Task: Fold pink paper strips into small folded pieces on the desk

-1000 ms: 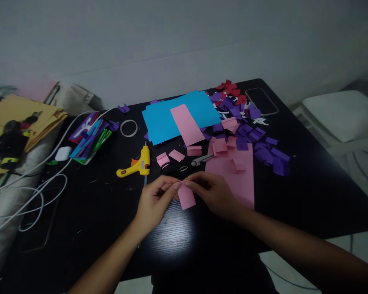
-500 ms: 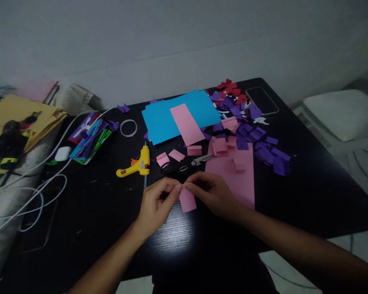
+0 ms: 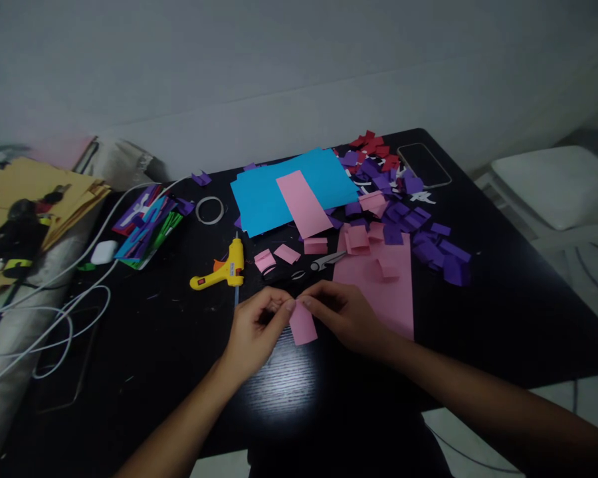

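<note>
Between my two hands is a small pink paper strip [image 3: 303, 325], its upper edge pinched and its lower part hanging toward me. My left hand [image 3: 256, 332] closes thumb and fingers on the strip's upper left corner. My right hand [image 3: 346, 315] pinches the upper right corner, close beside the left fingertips. Just beyond the fingers lie scissors [image 3: 323, 262] with dark handles, partly hidden. Several folded pink paper pieces [image 3: 315, 245] are scattered around them. A larger pink sheet [image 3: 398, 292] lies under and beyond my right hand.
A yellow glue gun [image 3: 234, 262] lies left of the scissors. Behind are blue sheets [image 3: 259, 199] with a pink strip [image 3: 303, 202] on top. Purple pieces [image 3: 431, 252], red scraps [image 3: 373, 143] and a phone [image 3: 423, 164] lie right. White cables [image 3: 70, 309] and a tape ring [image 3: 210, 210] are left.
The pink strip has shifted very slightly to the left in my fingers. Both hands keep their pinch, and the things on the table stay where they were.
</note>
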